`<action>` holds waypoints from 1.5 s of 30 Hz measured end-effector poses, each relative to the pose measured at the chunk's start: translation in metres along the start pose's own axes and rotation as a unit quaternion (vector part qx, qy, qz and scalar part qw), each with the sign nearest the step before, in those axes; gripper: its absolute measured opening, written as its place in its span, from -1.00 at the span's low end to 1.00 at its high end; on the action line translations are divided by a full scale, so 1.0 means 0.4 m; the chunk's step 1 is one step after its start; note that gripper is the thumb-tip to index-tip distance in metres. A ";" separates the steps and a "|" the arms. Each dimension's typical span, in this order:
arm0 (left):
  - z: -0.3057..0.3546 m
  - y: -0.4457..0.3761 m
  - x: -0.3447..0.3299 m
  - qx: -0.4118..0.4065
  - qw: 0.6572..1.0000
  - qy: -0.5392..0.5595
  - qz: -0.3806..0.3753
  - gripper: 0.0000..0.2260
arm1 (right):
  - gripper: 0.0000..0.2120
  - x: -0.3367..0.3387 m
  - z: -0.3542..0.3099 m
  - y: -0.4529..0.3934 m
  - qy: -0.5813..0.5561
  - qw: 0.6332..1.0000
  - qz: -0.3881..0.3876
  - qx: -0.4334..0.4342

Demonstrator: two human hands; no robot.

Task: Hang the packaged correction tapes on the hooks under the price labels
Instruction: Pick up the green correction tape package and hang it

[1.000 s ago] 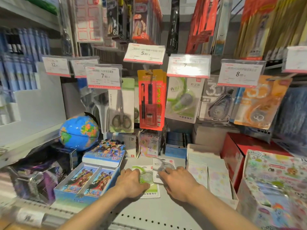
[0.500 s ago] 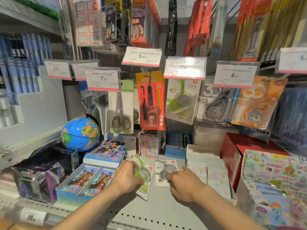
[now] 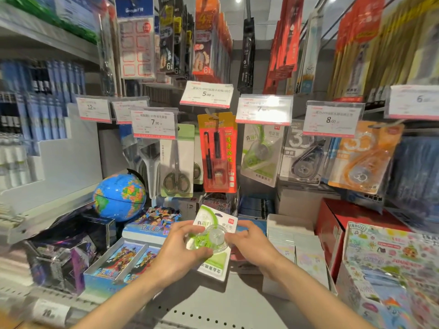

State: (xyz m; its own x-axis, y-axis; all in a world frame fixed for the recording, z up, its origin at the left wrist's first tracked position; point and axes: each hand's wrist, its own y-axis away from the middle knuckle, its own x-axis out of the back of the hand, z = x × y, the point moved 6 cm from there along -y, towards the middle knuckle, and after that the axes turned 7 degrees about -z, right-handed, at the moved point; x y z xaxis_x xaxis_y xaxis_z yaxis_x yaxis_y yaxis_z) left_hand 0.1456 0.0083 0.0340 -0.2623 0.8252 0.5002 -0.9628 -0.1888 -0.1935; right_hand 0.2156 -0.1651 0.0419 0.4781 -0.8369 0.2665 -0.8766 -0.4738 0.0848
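Correction tape point(image 3: 212, 236) in a green-and-white blister pack is held up over the grey shelf point(image 3: 213, 312), between both hands, tilted with its top edge away from the person. The left hand point(image 3: 183, 245) grips the pack's left side, thumb curled under the clear bubble and fingers over its top, hiding part of the card. The right hand point(image 3: 249, 243) pinches the pack's right edge; its fingers curl behind the card, and whether it also holds a second pack there cannot be told. Both forearms are cut off by the bottom edge.

Toward the shelf's left edge lie boxes of cartoon cards point(image 3: 123, 260) and a blurred dark box point(image 3: 69, 243), with a globe point(image 3: 120, 194) behind them. At the right edge stand stacked sticker sheets point(image 3: 301, 245), a red box point(image 3: 332, 224) and a printed carton point(image 3: 389, 264) that runs out of view.

Farther back, packs hang on hooks whose rods are hidden behind the price labels: scissors point(image 3: 177, 162) under the 7.90 label point(image 3: 154, 124), a red pen pack point(image 3: 217, 153) under the 5.00 label point(image 3: 206, 94), a green correction tape pack point(image 3: 260, 154) under a glare-washed 7 label point(image 3: 263, 109), and a grey pack point(image 3: 304, 157) and an orange pack point(image 3: 363, 160) by the 8.00 label point(image 3: 332, 119). Small print on the labels is unreadable.
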 end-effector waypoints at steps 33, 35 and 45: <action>0.365 0.013 -0.089 -0.208 0.977 -0.045 -0.030 -0.88 | -0.08 0.228 -0.093 0.275 0.312 0.908 0.188 0.205; 0.413 0.024 -0.031 -0.306 0.921 -0.229 0.074 -0.80 | -0.06 0.247 -0.114 0.284 0.325 0.895 0.214 0.217; 0.651 0.008 0.131 -0.476 0.662 -0.504 0.283 -0.65 | -0.10 0.266 -0.221 0.290 0.399 0.838 0.266 0.258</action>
State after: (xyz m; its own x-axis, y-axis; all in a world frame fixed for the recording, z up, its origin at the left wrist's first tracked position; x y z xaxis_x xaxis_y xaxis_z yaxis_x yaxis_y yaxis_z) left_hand 0.1118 -0.0877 0.2793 -0.9362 -0.1002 0.3369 -0.3398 0.5024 -0.7951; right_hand 0.1597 -0.2849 0.1650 -0.3433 -0.6146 0.7102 -0.7144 -0.3200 -0.6223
